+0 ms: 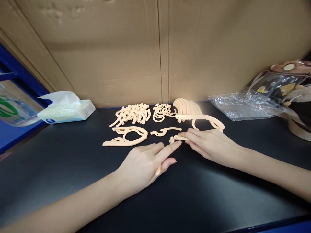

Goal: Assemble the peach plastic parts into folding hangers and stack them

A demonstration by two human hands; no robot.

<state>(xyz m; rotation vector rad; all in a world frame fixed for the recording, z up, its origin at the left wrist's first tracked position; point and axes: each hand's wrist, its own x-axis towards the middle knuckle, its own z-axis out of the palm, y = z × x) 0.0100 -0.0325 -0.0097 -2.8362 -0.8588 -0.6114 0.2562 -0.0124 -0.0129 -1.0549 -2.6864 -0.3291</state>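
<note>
Pinched in the fingers of my right hand (206,144) is a beige plastic hanger piece (181,138), held low over the table with its jointed end toward the left. My left hand (148,161) reaches its index fingertip to the underside of that joint. Another beige piece (158,170) pokes out between its thumb and curled fingers; most of it is hidden. Just beyond the hands lies a loose curved hanger piece (165,131). A folded hanger (136,132) rests to its left, and a second folded hanger (204,117) sits behind my right hand.
Along the back of the black table (60,181) are a heap of curved arms (134,113), a smaller pile of hooks (162,110) and a row of stacked arms (188,106). A tissue pack (68,110) stands left; clear plastic wrap (238,105) and a transparent bag (274,84) lie right.
</note>
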